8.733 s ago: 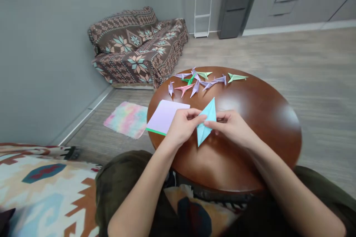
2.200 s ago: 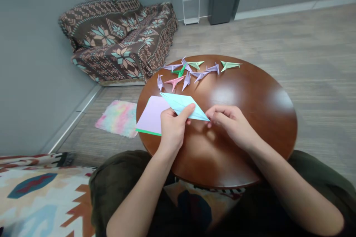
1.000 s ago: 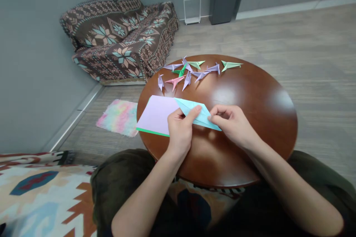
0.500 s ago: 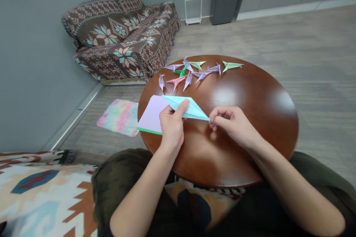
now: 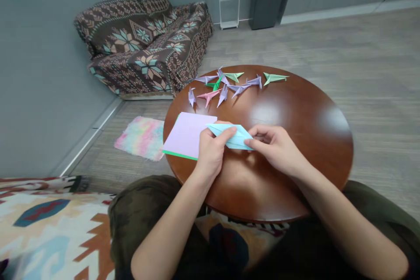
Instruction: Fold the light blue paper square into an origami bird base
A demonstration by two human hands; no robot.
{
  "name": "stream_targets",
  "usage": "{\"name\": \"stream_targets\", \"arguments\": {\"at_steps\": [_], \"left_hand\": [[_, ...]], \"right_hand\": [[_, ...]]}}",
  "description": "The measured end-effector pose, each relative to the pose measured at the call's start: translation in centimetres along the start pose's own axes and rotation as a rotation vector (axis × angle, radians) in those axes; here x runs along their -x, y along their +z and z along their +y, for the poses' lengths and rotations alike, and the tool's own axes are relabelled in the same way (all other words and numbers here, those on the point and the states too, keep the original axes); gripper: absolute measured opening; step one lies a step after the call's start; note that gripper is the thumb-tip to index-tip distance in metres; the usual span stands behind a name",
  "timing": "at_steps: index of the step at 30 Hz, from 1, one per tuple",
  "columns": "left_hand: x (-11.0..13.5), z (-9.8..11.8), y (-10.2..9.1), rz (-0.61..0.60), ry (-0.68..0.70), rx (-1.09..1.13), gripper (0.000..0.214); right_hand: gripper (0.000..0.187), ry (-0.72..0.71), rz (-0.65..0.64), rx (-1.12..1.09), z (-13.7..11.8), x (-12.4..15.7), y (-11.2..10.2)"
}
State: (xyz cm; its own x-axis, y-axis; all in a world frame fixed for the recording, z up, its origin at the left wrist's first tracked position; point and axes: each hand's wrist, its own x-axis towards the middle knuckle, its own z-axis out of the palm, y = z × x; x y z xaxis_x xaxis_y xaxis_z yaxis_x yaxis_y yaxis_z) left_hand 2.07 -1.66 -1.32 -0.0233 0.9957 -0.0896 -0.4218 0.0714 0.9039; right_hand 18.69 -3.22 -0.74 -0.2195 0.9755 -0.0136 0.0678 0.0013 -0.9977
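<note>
A light blue folded paper piece (image 5: 235, 136) lies low over the round brown table (image 5: 295, 140), held between both hands. My left hand (image 5: 212, 152) pinches its left half, thumb on top. My right hand (image 5: 274, 148) pinches its right end with curled fingers. Just left of my left hand lies a stack of square paper sheets (image 5: 188, 134), lilac on top with a green edge showing below.
Several small folded paper figures (image 5: 229, 84) in lilac, green and pink sit along the table's far edge. A patterned brown sofa (image 5: 147, 39) stands at the back left. A pastel cloth (image 5: 141, 137) lies on the floor by the wall. A patterned cushion (image 5: 49, 227) is at my left.
The blue paper has dropped lower and shortened; my right hand has moved left onto it, and my left hand has shifted slightly right.
</note>
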Motion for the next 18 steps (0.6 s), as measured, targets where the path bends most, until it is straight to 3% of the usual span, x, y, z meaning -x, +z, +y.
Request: {"name": "stream_targets", "arguments": {"at_steps": [7, 13, 15, 18], "left_hand": [[0.2, 0.1, 0.2, -0.041, -0.069, 0.076, 0.021], [-0.8, 0.8, -0.7, -0.013, -0.012, 0.036, 0.018], [-1.5, 1.2, -1.4, 0.046, 0.015, 0.069, 0.019], [-1.8, 1.5, -1.9, 0.144, 0.004, 0.124, 0.025]], "right_hand": [[0.016, -0.009, 0.040, -0.003, 0.3, 0.0, -0.1], [0.014, -0.028, 0.019, 0.048, 0.5, 0.1, 0.0], [0.014, -0.065, 0.070, 0.093, 0.7, 0.1, -0.1], [0.011, -0.198, 0.294, 0.241, 0.9, 0.0, -0.3]]}}
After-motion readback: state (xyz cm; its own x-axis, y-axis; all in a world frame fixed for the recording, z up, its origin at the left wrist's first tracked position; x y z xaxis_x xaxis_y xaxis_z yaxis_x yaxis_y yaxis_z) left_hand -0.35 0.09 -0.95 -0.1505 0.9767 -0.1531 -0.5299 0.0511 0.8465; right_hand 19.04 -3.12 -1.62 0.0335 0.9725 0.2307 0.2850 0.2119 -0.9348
